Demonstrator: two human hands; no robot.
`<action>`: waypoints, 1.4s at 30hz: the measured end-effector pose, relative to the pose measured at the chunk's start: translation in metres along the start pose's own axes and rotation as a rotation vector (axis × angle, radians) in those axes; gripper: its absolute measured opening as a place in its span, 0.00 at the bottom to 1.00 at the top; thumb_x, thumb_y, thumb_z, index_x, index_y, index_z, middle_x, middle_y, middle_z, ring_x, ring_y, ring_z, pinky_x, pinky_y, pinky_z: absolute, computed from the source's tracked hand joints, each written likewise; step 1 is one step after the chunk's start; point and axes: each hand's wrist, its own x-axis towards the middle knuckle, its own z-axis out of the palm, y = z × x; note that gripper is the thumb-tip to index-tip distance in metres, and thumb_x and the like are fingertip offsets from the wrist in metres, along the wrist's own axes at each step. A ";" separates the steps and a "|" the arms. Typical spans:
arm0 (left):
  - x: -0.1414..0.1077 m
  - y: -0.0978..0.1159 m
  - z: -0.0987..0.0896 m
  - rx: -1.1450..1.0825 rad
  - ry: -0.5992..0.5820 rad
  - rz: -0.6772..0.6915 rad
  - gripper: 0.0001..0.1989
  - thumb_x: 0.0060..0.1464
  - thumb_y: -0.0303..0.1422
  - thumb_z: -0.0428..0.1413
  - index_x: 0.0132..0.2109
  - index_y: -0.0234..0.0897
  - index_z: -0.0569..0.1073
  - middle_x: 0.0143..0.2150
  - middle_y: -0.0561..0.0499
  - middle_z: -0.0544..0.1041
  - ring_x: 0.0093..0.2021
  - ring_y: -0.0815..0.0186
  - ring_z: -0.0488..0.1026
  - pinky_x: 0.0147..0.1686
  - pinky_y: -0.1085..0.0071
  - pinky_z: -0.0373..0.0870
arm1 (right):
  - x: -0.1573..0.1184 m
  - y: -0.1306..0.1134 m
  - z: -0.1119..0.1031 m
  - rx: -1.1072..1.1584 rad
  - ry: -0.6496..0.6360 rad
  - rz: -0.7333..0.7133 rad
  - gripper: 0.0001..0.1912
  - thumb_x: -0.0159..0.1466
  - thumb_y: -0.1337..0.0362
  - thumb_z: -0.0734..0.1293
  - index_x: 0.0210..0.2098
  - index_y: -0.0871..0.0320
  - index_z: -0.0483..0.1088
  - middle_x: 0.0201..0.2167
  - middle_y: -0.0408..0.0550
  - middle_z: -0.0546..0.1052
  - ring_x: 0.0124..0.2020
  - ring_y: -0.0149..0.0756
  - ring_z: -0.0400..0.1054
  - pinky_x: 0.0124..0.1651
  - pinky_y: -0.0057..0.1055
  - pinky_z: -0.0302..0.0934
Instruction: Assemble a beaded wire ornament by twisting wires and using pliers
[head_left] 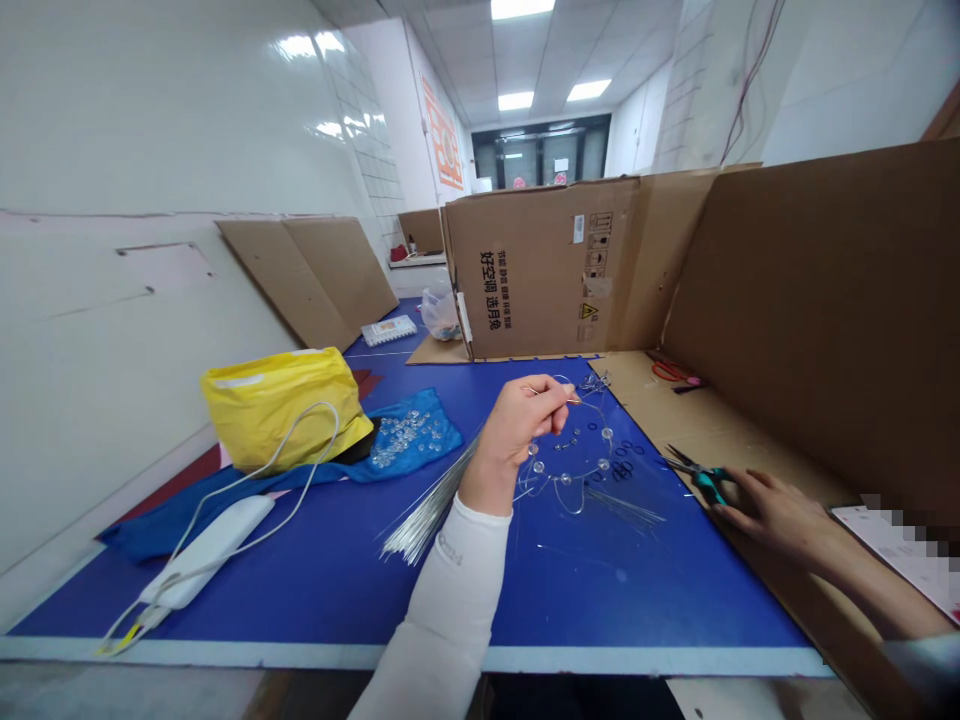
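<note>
My left hand [529,415], in a white sleeve, is raised over the blue table, finger and thumb pinched on a thin wire loop strung with transparent beads [566,479]. The loop hangs in a wide circle to the right of the wrist. At the right, my right hand [772,515] has its fingers and thumb around the green handles of the pliers [706,483], whose dark jaws point left over the cardboard's edge. Under and beside the loop lie small dark rings [622,470] and a few thin wires [626,508]. A bundle of straight wires [427,515] lies left of my left forearm.
Loose transparent beads [405,437] sit on a blue cloth beside a yellow bag [289,410]. A white power strip [214,550] with its cable lies front left. Cardboard walls [547,280] stand behind and at the right. Red-handled scissors [671,372] rest on the right cardboard.
</note>
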 end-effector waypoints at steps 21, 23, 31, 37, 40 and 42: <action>-0.011 0.009 0.006 0.001 0.068 0.080 0.11 0.60 0.34 0.59 0.31 0.34 0.75 0.17 0.58 0.69 0.14 0.79 0.51 0.18 0.75 0.45 | 0.005 -0.038 -0.014 0.206 0.045 0.116 0.09 0.62 0.54 0.68 0.37 0.50 0.77 0.36 0.64 0.79 0.40 0.60 0.77 0.42 0.48 0.66; -0.011 0.009 0.006 -0.001 0.071 0.077 0.11 0.60 0.34 0.59 0.30 0.34 0.75 0.17 0.58 0.69 0.14 0.79 0.51 0.17 0.75 0.44 | 0.004 -0.046 -0.019 0.291 0.057 0.154 0.08 0.63 0.55 0.66 0.38 0.50 0.75 0.40 0.66 0.81 0.42 0.59 0.78 0.44 0.47 0.66; -0.012 0.007 0.007 -0.012 0.081 0.086 0.12 0.58 0.37 0.60 0.30 0.34 0.75 0.16 0.58 0.69 0.14 0.79 0.51 0.17 0.76 0.43 | -0.010 -0.087 -0.051 0.422 0.316 0.074 0.22 0.62 0.46 0.66 0.46 0.54 0.74 0.41 0.55 0.83 0.43 0.54 0.78 0.44 0.44 0.69; -0.011 0.007 0.007 -0.008 0.079 0.100 0.12 0.57 0.37 0.61 0.29 0.35 0.75 0.16 0.58 0.69 0.14 0.79 0.51 0.17 0.75 0.43 | -0.032 -0.132 -0.090 0.262 0.426 -0.407 0.18 0.70 0.54 0.66 0.58 0.52 0.71 0.47 0.52 0.80 0.44 0.44 0.77 0.45 0.38 0.70; -0.012 0.006 0.008 -0.011 0.085 0.104 0.12 0.57 0.38 0.61 0.29 0.35 0.75 0.16 0.58 0.69 0.15 0.79 0.52 0.17 0.75 0.43 | -0.033 -0.154 -0.103 0.110 0.446 -0.528 0.18 0.71 0.55 0.65 0.57 0.54 0.70 0.47 0.55 0.77 0.44 0.46 0.76 0.44 0.41 0.70; -0.013 0.005 0.009 -0.017 0.087 0.107 0.12 0.57 0.38 0.61 0.29 0.34 0.75 0.16 0.58 0.68 0.15 0.79 0.51 0.17 0.76 0.43 | -0.032 -0.166 -0.107 0.017 0.476 -0.588 0.18 0.72 0.57 0.65 0.57 0.57 0.70 0.46 0.57 0.77 0.43 0.47 0.75 0.43 0.42 0.70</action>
